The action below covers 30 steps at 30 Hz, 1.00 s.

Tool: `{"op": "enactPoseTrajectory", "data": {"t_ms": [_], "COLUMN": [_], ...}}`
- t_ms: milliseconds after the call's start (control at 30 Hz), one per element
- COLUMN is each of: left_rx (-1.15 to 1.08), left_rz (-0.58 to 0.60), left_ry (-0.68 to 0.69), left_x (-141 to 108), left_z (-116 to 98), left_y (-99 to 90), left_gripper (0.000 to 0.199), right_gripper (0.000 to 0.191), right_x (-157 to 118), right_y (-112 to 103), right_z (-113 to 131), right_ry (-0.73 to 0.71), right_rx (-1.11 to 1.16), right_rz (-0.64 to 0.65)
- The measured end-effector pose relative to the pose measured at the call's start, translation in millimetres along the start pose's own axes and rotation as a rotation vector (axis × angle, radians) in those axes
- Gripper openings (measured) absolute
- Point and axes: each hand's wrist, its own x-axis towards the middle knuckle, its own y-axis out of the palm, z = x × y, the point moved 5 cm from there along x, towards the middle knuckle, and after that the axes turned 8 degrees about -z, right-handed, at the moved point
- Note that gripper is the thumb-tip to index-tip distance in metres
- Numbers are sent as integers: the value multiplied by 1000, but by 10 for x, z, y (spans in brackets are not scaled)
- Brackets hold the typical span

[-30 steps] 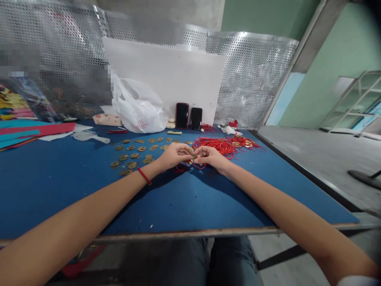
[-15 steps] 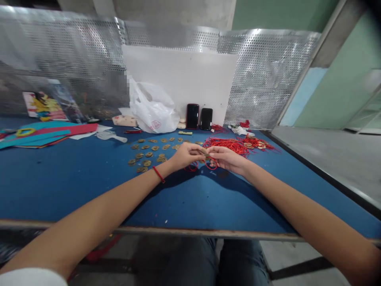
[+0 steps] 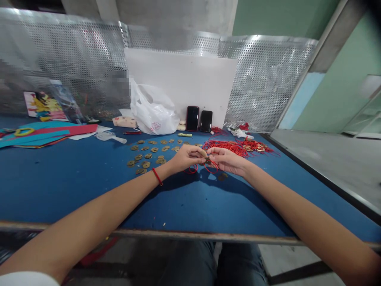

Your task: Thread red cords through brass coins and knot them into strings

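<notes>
Over the table, the left hand and right hand pinch coins with red string in their fingers, so hold the coins snugly and let the loops hang loose.

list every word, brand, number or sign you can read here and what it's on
No text is readable.
White crumpled plastic bag: a small pinkish-red printed mark, too blurred to read.
Round brass-coloured metal coins: any markings are too small to read.
Black rectangular phones: screens dark, no text visible.
</notes>
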Motion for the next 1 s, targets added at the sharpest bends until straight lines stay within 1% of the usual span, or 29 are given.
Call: {"op": "enactPoseTrajectory", "data": {"t_ms": [133, 300, 467, 567, 667, 733, 800, 867, 900, 1000], "left_rx": [8, 63, 78, 60, 55, 36, 9, -5, -8, -9], "left_rz": [-5, -19, 30, 47, 61, 52, 19, -22, -39, -83], "left_ry": [16, -19, -48, -80, -106, -118, -128, -142, -149, -163], "left_x": [9, 15, 7, 1, -8, -10, -5, 3, 8, 20], "left_z": [-2, 21, 18, 29, 39, 37, 34, 42, 51, 86], "left_y": [-8, -26, -2, 10, 14, 7, -12, -33, -41, -62], "left_gripper": [21, 26, 24, 25, 24, 24, 25, 27, 29, 31], "right_gripper": [41, 42, 32, 26, 23, 20, 19, 21, 21, 22], "right_x": [-6, -12, -23, -35, -37, -31, -21, -10, -7, -14], "right_y": [-2, 34, 74, 88, 88, 81, 58, 12, -19, -111], "right_z": [-9, 20, 39, 39, 60, 74, 92, 124, 148, 220], "right_ry": [16, -43, -82, -81, -130, -173, -207, -224, -224, -195], "right_rx": [-52, -246, -423, -473, -525, -575, -616, -620, -603, -477], "right_rz": [-34, -30, -20, -21, -15, 5, 6, -41, -84, -219]}}
